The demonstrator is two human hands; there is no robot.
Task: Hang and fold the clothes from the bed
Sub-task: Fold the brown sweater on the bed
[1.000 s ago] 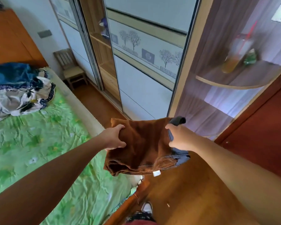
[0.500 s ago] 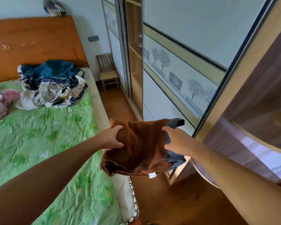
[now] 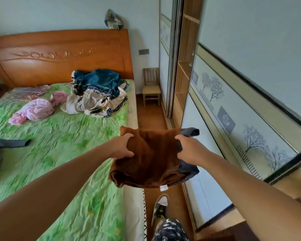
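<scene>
You're in a home bedroom, a bed [image 3: 56, 153] with green sheet and carved wooden headboard [image 3: 59, 56], loose clothes [image 3: 97, 94] heaped near that headboard, sliding-door wardrobe [image 3: 241, 105] right of the bed, small wooden chair [image 3: 151, 86] beside its far corner.

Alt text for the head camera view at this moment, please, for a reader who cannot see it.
Both hands, left hand and right hand, hold a folded brown garment stacked on a grey one beside a green-sheeted bed. More clothes lie piled near the headboard; a sliding wardrobe stands right.
</scene>
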